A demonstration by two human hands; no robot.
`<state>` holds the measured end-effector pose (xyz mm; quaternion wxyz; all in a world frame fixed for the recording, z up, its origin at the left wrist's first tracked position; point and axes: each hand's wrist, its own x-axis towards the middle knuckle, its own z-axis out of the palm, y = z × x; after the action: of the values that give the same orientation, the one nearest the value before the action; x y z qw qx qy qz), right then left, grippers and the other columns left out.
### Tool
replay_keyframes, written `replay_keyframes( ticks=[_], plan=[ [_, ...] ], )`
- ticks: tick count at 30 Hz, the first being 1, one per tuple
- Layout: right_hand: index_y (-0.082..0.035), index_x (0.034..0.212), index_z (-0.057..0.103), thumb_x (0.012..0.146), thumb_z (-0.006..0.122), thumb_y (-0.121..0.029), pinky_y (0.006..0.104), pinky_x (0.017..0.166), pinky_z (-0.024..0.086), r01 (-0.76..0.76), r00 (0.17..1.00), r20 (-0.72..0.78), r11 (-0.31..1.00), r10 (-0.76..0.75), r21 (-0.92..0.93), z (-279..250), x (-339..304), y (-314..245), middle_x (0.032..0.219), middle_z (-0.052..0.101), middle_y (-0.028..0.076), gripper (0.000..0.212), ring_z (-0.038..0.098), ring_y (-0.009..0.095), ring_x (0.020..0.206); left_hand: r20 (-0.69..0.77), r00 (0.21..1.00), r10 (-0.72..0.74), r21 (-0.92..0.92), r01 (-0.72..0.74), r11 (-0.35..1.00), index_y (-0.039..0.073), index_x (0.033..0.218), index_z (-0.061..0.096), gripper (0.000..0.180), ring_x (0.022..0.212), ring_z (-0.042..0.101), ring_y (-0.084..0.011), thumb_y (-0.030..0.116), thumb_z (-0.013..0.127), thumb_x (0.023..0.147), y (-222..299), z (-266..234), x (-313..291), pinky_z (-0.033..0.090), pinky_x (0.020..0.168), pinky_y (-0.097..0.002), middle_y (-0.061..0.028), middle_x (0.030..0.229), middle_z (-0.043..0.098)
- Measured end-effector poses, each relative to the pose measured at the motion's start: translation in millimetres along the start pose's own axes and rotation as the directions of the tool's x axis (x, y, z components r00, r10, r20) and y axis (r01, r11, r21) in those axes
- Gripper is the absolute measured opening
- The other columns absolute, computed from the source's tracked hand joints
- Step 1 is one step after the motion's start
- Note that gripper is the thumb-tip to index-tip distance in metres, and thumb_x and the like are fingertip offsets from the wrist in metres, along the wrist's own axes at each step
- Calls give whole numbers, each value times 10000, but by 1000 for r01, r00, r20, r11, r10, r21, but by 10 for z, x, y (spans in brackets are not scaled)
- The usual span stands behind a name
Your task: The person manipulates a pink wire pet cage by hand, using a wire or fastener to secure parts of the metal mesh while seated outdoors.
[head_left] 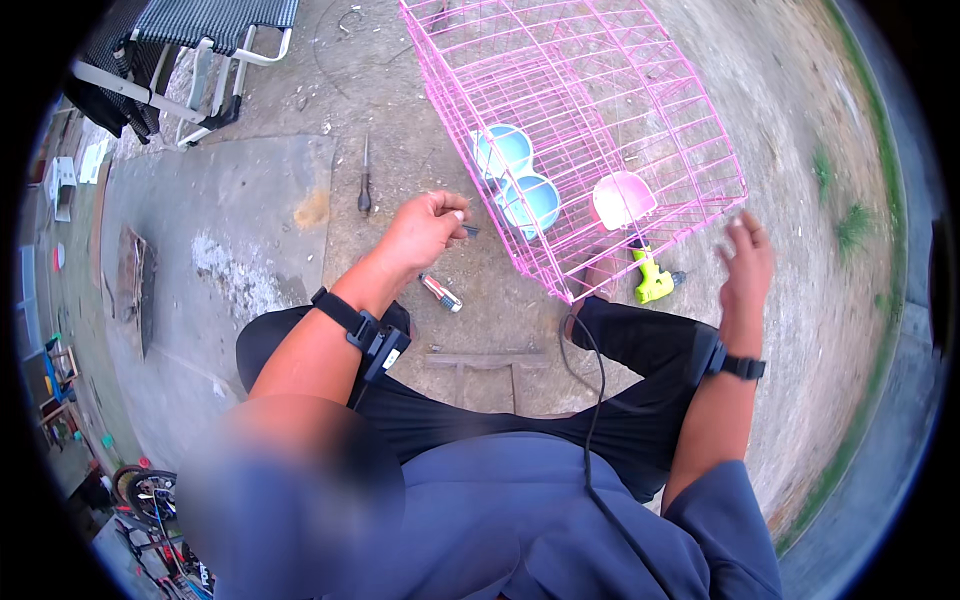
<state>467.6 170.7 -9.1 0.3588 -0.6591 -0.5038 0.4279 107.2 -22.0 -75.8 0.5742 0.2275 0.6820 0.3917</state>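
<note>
A pink wire cage (pixel 640 120) lies on the ground in front of me, its near corner between my knees. Inside it are a light-blue double bowl (pixel 530 203) and a pink bowl (pixel 624 199). My left hand (pixel 430 232) is left of the cage, its fingers pinched together near a small dark piece (pixel 470 231); what that is, I cannot make out. Just off the cage's right corner, my right hand (pixel 748 268) holds nothing, its fingers apart and slightly bent. Below that corner is a yellow-green cordless drill (pixel 652 281).
A dark-handled screwdriver (pixel 365 185) and a red-and-white handled tool (pixel 441 293) lie on the dirt ground to the left. A folding chair (pixel 205 75) stands at the far left, beyond a grey slab (pixel 220 180). A bicycle (pixel 150 500) is at the lower left.
</note>
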Motion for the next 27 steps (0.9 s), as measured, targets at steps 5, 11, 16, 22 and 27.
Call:
replay_keyframes(
  ticks=[5,11,16,22,27],
  plan=[
    [-49,1427,236,941,533,-315,475,899,472,-351,905,354,886,237,302,414,-673,147,1339,438,208,628,519,328,1162,-4,999,52,125,-51,991,-20,1125,582,267,815,618,-148,96,531,891,-134,-16,107,480,700,-270,-79,984,638],
    [-4,1425,219,937,480,-131,373,823,519,15,970,236,985,-57,174,598,-458,175,1263,509,191,568,594,279,1051,-22,997,72,219,-65,974,-56,1104,588,284,774,622,-150,93,568,863,-153,-59,153,488,684,-289,-105,895,653],
    [-2,1418,253,917,468,-99,275,654,485,-59,989,145,967,23,249,498,49,-60,1178,587,159,554,618,203,993,-37,985,166,528,-122,841,-52,1069,610,284,796,645,-187,121,588,845,-381,-404,345,500,695,-307,-142,914,671],
    [-52,1439,265,917,465,-136,274,702,435,-51,993,110,986,34,160,243,380,173,1182,591,128,565,613,210,972,22,974,227,687,-180,704,-12,1037,642,269,895,648,-319,158,595,835,-223,-44,623,501,788,-375,-199,971,666],
    [-7,1331,396,911,445,-165,297,690,449,-144,956,-155,859,249,491,226,119,564,1129,596,134,452,612,227,898,80,985,155,738,-163,655,45,1020,659,262,923,626,-350,227,588,845,-354,333,910,491,801,-421,-175,979,665]
  ],
)
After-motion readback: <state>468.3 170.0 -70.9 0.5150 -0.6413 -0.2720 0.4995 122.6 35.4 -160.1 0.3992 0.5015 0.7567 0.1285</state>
